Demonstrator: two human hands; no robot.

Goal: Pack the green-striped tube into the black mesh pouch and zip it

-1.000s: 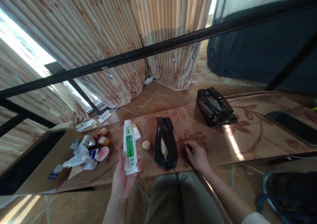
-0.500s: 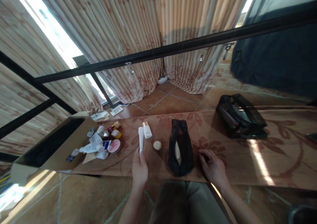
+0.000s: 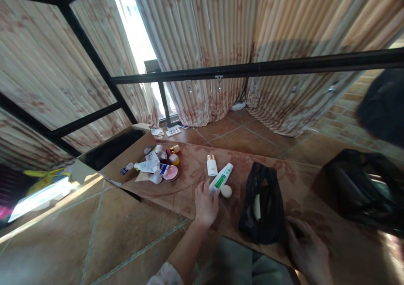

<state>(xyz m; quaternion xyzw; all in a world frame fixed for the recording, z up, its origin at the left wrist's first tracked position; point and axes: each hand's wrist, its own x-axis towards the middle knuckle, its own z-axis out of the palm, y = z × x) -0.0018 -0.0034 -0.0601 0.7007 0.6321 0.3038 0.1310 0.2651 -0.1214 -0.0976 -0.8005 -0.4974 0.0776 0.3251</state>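
Left hand (image 3: 205,205), fingers loosely bent, hides the near end of the white-and-green tube (image 3: 221,178) on the brown cloth (image 3: 186,188); whether it grips cannot be told. Blurred right hand (image 3: 308,247) is beside the black bag (image 3: 275,217), its grip unclear.

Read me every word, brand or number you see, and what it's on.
Nothing is legible enough to quote.
White tube, green panel: blurred.
White bottle: faint mark, too small.
Blue label in the pile: blurred.
Small blue patch by the carton: too small.
White card: dark print, unreadable.
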